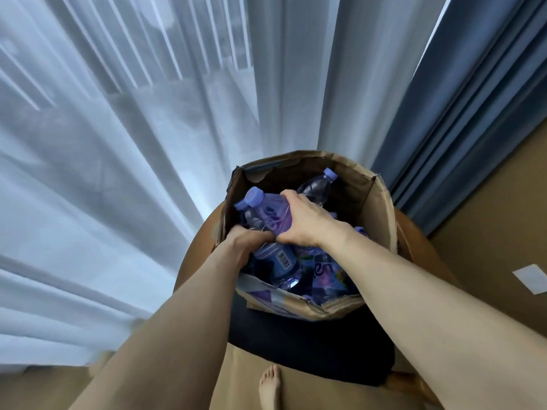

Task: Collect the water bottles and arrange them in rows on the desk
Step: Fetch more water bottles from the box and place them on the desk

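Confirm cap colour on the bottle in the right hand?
Pale purple cap, on the bottle the right hand grips; head view.

The box (381, 208) is brown corrugated cardboard, matt and rough, its rim torn and creased, with a printed purple-and-white panel on its near wall. Inside the box, the bottles (319, 276) are thin clear plastic, glossy and crinkled, with shiny purple film labels. The uppermost bottle (269, 216) has a smooth lilac plastic cap (254, 197). Under the box, the chair (310, 350) has a dark matt cloth seat and a smooth brown frame that looks like wood. Behind the box hangs a sheer white curtain (118, 143), thin and translucent. To the right of the box hangs a blue curtain (473, 113) of dense matt cloth.
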Motion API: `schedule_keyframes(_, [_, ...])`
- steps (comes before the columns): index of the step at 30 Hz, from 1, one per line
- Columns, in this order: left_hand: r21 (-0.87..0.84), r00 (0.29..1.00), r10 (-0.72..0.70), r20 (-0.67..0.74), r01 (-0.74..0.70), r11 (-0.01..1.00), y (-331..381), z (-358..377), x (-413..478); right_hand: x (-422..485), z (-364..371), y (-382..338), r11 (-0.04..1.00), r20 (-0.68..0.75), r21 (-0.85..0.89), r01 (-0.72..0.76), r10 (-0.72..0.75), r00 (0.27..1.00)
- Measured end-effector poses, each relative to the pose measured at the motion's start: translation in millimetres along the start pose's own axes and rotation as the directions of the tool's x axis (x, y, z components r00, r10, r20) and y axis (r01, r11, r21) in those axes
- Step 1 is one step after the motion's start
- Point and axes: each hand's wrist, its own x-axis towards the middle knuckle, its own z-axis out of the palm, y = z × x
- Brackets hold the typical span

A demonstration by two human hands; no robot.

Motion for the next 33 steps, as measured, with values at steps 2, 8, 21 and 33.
schedule_keyframes(2, [-0.028,1.0,0.018,0.008,-0.018,0.999,-7.4,1.2,9.1,-1.2,-3.1,-1.7,1.0,-0.001,0.012,-0.014,0.014,1.0])
schedule_keyframes(8, [-0.011,0.993,0.117,-0.005,-0.117,0.993,-10.8,6.0,11.2,-5.0,-14.5,-6.3,0.995,-0.015,-0.089,-0.042,0.041,0.999])
schedule_keyframes(21, [-0.012,0.951,0.296,-0.09,-0.299,0.954,14.8,-0.3,-60.5,-34.7,-57.6,-27.2,0.973,-0.138,0.23,-0.023,0.056,0.989])
schedule_keyframes(33, [-0.203,0.754,0.432,-0.496,-0.584,0.786,18.4,-84.2,-205.2,-123.7,-68.6,-119.0,0.779,-0.481,0.511,0.364,-0.092,0.872])
